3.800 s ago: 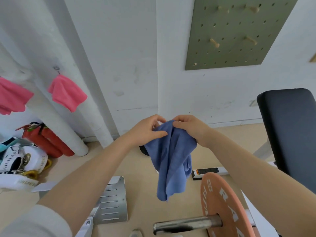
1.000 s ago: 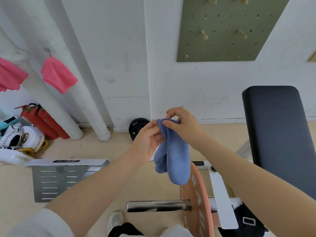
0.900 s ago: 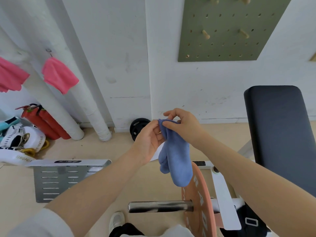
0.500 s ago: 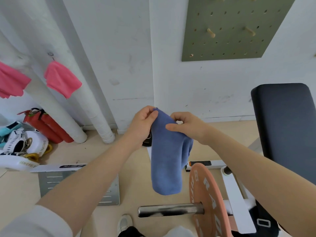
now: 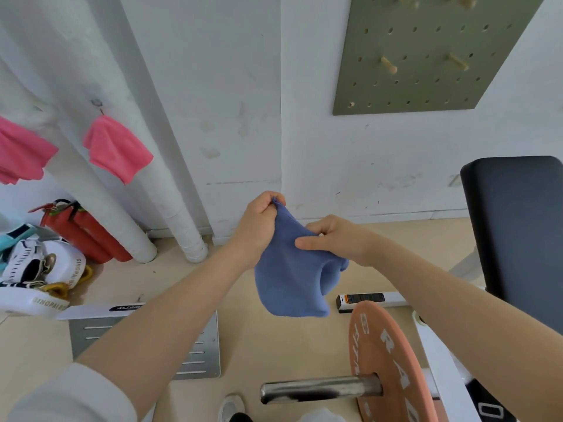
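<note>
**Item: blue cloth (image 5: 289, 278), being held up in the air by both hands in front of a white wall.**

The left hand (image 5: 259, 226) is pinching the cloth's top corner between curled fingers and thumb. The right hand (image 5: 335, 239) is gripping a fold lower down, with the thumb lying across the front and the fingers curled behind. The cloth is hanging above the beige floor, touching nothing else. An orange weight plate (image 5: 387, 360) on a steel bar (image 5: 320, 389) is standing just below and to the right of it. A black bench pad (image 5: 518, 233) is rising beyond the right forearm. A grey slotted metal plate (image 5: 201, 351) is lying under the left forearm. Also in view are a green pegboard (image 5: 426, 56), pink cloths (image 5: 117, 149) hanging on white pipes (image 5: 170, 208), and red extinguishers (image 5: 82, 233).
</note>
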`<state>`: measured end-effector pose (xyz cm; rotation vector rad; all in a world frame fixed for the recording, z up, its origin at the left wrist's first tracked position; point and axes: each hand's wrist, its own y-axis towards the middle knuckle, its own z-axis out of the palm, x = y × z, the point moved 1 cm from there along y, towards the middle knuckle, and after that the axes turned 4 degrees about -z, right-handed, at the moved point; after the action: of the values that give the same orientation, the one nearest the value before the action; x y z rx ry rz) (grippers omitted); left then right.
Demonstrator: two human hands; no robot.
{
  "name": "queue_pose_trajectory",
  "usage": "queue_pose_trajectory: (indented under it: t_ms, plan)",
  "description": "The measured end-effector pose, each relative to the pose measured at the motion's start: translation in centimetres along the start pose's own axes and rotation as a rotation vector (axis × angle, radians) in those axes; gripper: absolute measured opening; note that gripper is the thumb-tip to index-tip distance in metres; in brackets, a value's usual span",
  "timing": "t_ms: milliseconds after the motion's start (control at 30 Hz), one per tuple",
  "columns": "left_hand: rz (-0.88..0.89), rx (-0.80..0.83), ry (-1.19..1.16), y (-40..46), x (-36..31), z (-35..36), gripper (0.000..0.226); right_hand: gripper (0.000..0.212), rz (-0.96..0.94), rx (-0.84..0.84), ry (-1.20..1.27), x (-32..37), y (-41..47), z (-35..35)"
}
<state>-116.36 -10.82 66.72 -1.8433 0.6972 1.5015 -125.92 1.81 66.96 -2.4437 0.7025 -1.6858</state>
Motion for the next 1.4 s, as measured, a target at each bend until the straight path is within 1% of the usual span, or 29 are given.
queue_pose_trajectory:
  t_ms: [67,133,233,300,333,400,467,533,567,633,667,733,800,833,900,967,1100,1167,1200,1233,1267,1333,1367,1400]
  plan:
    - [-0.010,0.029,-0.021,0.1,-0.5,-0.9,0.034,0.044,0.045,0.124,-0.052,0.1,0.4,0.0]
    - [-0.031,0.107,-0.041,0.3,-0.9,-1.8,0.034,0.040,0.063,0.149,-0.172,0.4,1.1,0.2]
    - [-0.090,0.217,0.000,0.7,-1.0,-2.9,0.032,0.035,0.016,-0.009,-0.371,0.8,2.9,0.7]
    - [-0.164,0.216,0.024,1.2,-1.1,-3.8,0.028,0.028,0.004,-0.162,-0.505,0.8,4.1,1.0]
    - [-0.187,0.217,0.068,1.4,-1.1,-4.2,0.030,0.020,0.010,-0.258,-0.516,0.7,4.6,1.1]
    - [-0.155,0.235,0.244,1.9,-1.1,-5.3,0.034,0.007,0.017,-0.410,-0.434,0.9,5.3,1.3]
    - [-0.096,0.282,0.332,2.2,-0.8,-6.1,0.035,0.004,-0.018,-0.457,-0.373,1.4,5.7,2.0]
    - [-0.052,0.323,0.299,2.3,-0.6,-6.8,0.029,0.013,-0.065,-0.402,-0.254,2.1,5.9,2.7]
    - [-0.027,0.318,0.269,2.4,-0.6,-7.2,0.023,0.023,-0.088,-0.325,-0.187,2.6,5.9,3.1]
    - [0.030,0.273,0.222,2.8,-0.9,-8.2,0.018,0.043,-0.160,-0.177,-0.148,3.4,6.0,4.0]
    - [0.056,0.251,0.213,3.0,-1.0,-8.8,0.018,0.048,-0.195,-0.138,-0.125,3.8,6.1,4.4]
    - [0.102,0.247,0.231,3.1,-1.3,-9.7,0.019,0.048,-0.208,-0.101,0.034,4.9,6.5,5.4]
    - [0.138,0.263,0.238,3.1,-1.6,-10.5,0.018,0.042,-0.172,-0.094,0.180,5.7,7.2,6.5]
    - [0.150,0.267,0.233,3.1,-1.8,-10.9,0.017,0.037,-0.164,-0.089,0.186,5.8,7.6,7.0]
    - [0.164,0.270,0.224,3.2,-2.0,-11.9,0.017,0.022,-0.184,-0.075,0.096,6.2,8.5,8.1]
    - [0.182,0.262,0.240,3.3,-1.9,-12.8,0.015,0.014,-0.197,-0.085,0.012,6.7,9.2,9.2]
    - [0.235,0.235,0.273,3.8,-1.6,-14.4,0.013,0.021,-0.232,-0.157,0.069,7.6,10.2,11.0]
    - [0.255,0.198,0.271,3.9,-1.6,-15.0,0.014,0.021,-0.286,-0.246,0.106,8.0,10.4,11.4]
    - [0.266,0.162,0.269,4.0,-1.6,-15.2,0.016,0.019,-0.325,-0.315,0.058,8.2,10.4,11.7]
    - [0.276,0.115,0.266,4.2,-1.6,-15.4,0.017,0.015,-0.377,-0.401,-0.064,8.5,10.4,12.0]
    - [0.286,0.062,0.268,4.4,-1.5,-15.7,0.017,0.015,-0.446,-0.498,-0.255,8.8,10.4,12.4]
    - [0.296,-0.015,0.287,4.7,-1.4,-16.1,0.014,0.024,-0.572,-0.686,-0.666,9.0,10.7,13.6]
    - [0.296,-0.025,0.301,4.7,-1.4,-16.3,0.013,0.026,-0.597,-0.719,-0.781,9.0,10.9,14.2]
    - [0.293,-0.021,0.308,4.7,-1.2,-16.4,0.012,0.027,-0.581,-0.733,-0.843,9.3,11.1,14.8]
